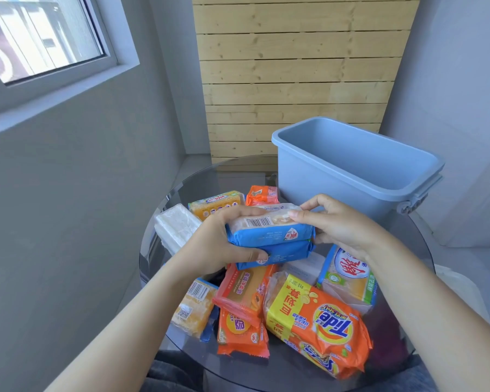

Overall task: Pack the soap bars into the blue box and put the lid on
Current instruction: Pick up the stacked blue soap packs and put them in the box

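Observation:
Both hands hold a blue-wrapped soap pack [272, 236] above the pile, just in front of the blue box [337, 176]. My left hand [218, 244] grips its left end from below and above; my right hand [340, 222] pinches its right end. The blue box stands open and looks empty at the back right of the round glass table [181, 188]. No lid is in view. Several wrapped soap bars lie on the table: an orange Tide pack [320, 323], a red-orange pack [244, 292], a yellow bar [194, 309], a green-and-white pack [348, 275].
A white wrapped bar [176, 227], a yellow pack [215, 203] and a small orange pack [262, 195] lie at the table's far left. Grey walls and a window stand to the left, and a wooden slat panel [294, 80] rises behind the box.

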